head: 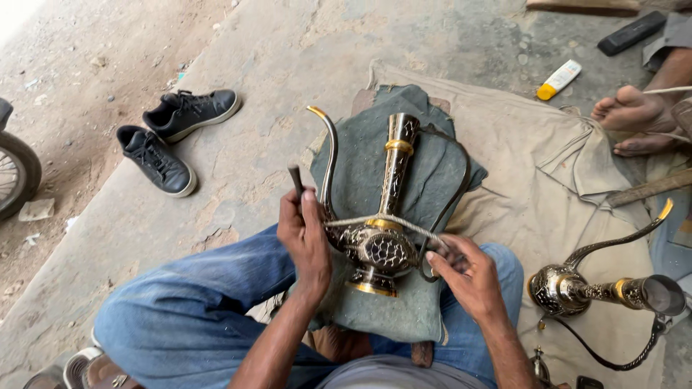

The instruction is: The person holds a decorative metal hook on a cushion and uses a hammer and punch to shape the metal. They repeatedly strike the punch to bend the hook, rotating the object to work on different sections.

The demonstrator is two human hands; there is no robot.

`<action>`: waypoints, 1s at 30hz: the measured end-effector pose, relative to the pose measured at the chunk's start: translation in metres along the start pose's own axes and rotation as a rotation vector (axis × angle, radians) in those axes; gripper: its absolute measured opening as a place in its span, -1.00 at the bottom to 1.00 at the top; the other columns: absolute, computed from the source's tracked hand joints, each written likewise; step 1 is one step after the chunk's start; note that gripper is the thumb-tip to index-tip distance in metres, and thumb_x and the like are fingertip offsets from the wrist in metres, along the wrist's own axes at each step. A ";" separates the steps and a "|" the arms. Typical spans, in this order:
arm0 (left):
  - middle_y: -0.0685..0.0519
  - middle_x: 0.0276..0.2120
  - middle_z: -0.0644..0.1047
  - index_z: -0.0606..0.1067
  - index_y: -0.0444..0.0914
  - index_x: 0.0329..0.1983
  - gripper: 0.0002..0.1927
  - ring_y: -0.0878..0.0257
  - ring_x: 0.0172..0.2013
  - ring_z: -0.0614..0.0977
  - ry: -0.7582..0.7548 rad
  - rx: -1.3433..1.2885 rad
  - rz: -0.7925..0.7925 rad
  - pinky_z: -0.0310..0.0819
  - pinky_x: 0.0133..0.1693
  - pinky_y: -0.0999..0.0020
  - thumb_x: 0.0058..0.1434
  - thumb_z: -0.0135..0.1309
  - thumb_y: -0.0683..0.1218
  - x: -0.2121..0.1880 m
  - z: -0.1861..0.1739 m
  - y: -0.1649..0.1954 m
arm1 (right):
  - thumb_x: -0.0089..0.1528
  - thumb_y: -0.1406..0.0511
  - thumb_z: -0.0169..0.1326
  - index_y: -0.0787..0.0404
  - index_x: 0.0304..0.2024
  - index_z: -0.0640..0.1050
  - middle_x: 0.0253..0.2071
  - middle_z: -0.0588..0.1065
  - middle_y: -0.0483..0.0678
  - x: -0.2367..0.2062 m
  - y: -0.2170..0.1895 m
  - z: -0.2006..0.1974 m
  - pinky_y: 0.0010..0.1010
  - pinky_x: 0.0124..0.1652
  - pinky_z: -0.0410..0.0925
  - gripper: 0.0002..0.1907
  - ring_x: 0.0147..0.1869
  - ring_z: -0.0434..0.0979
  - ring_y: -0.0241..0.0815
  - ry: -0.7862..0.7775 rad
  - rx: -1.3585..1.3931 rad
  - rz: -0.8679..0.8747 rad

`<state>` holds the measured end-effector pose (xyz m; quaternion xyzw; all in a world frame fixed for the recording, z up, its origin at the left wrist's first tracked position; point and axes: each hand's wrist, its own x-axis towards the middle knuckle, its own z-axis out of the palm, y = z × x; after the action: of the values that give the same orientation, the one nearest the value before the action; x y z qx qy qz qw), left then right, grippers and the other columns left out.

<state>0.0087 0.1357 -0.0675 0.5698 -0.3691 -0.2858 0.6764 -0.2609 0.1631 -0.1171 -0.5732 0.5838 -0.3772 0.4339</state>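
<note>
Brass jug (376, 241) lies on green cloth (425, 173) across lap, neck pointing away, curved spout (328, 151) to left. Cord (393, 222) wraps jug's shoulder. Left hand (304, 241) closed around dark tool (296, 180), pressed beside spout base. Right hand (467, 272) fingers (441, 261) pinch cord end, pulling it taut. Judgement: keep cord tight so jug stays put; brace tool hand against body; work in small strokes. Second jug (569, 288) lies on tan sheet (519, 144), well apart. Black shoes (169, 137) on concrete floor (288, 57).
</note>
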 end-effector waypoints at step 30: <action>-0.03 -0.14 0.51 0.41 -0.30 0.10 -0.66 0.12 -0.19 0.57 -0.977 0.293 0.791 0.45 -0.01 0.10 0.33 0.22 -0.19 -0.076 -0.027 0.068 | 0.30 0.21 0.19 0.22 0.02 0.34 -0.44 0.59 0.23 0.081 -0.141 0.062 -0.22 -0.33 0.44 -0.61 -0.39 0.63 -0.03 -0.223 -0.499 0.136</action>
<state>-0.0147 0.2249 -0.0163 0.2814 -0.8519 -0.1879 0.3997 -0.1521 0.0774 -0.0117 -0.6597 0.6445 -0.1267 0.3653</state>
